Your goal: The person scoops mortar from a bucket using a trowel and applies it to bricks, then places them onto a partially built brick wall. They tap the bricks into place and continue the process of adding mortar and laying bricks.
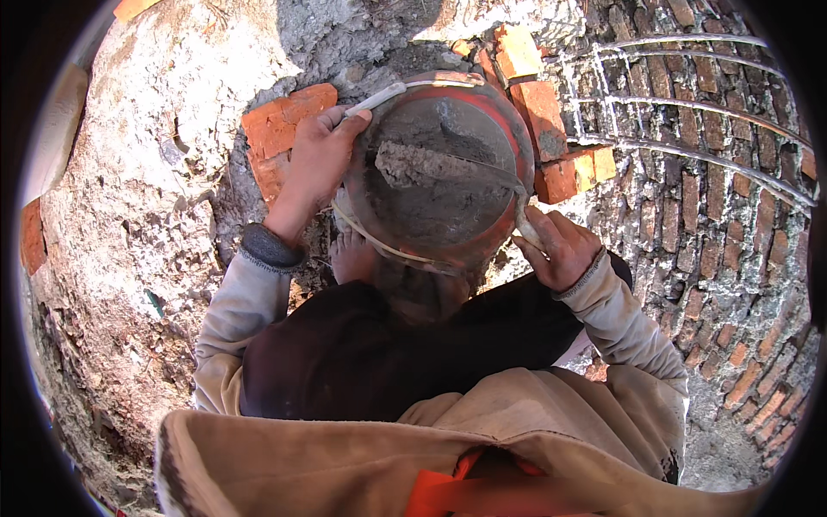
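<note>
My left hand (323,164) is closed on the pale handle (372,98) at the upper-left rim of a round, cement-smeared bucket (508,116) with a reddish rim. Grey, wet-looking mortar (439,207) lies inside it. My right hand (560,250) is closed on the handle of a trowel (478,169) at the bucket's right side; the blade reaches leftward over the bucket with a lump of mortar (405,164) on it. A bare foot (349,257) shows just below the bucket's left side, near my bent legs.
Broken orange bricks (284,121) lie left of the bucket, with more bricks (538,121) to its right. Rough mortar-covered ground (129,241) spreads on the left. On the right, several curved metal rods (672,151) lie over brickwork (715,258) streaked with mortar.
</note>
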`<state>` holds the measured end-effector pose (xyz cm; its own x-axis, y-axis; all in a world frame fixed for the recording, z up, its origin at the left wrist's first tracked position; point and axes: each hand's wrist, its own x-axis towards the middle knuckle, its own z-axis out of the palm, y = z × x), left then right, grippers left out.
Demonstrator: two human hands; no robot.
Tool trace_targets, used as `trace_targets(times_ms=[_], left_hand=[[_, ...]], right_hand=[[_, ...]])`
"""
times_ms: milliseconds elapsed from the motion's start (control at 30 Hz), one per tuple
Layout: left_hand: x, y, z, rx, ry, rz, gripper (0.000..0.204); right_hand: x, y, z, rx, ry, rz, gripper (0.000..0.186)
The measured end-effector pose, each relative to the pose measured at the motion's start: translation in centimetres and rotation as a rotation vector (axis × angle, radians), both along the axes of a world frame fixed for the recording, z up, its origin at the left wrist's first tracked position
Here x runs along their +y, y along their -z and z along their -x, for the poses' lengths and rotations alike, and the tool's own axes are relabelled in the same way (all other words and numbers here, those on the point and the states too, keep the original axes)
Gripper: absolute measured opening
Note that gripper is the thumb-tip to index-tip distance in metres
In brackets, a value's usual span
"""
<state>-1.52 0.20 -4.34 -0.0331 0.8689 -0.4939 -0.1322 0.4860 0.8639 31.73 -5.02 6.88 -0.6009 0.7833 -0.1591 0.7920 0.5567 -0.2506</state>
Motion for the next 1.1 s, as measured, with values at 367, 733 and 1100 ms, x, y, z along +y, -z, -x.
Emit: trace_targets(times_ms=[367, 733, 1100], left_hand=[[-0.6, 0.6, -0.2, 0.012, 0.002, -0.06, 0.026], [-0.7, -3.0, -4.6, 0.135, 0.072, -0.176, 0.026], [2.5, -1.0, 1.0, 0.56, 0.095, -0.199, 0.048]], right_hand=[[3.1, -1.2, -1.7, -0.301, 0.157, 0.205, 0.043], [-2.5, 6.1, -0.2, 0.277, 0.379, 0.851, 0.03], [2.9, -3.1, -5.6, 0.596, 0.697, 1.191, 0.025]])
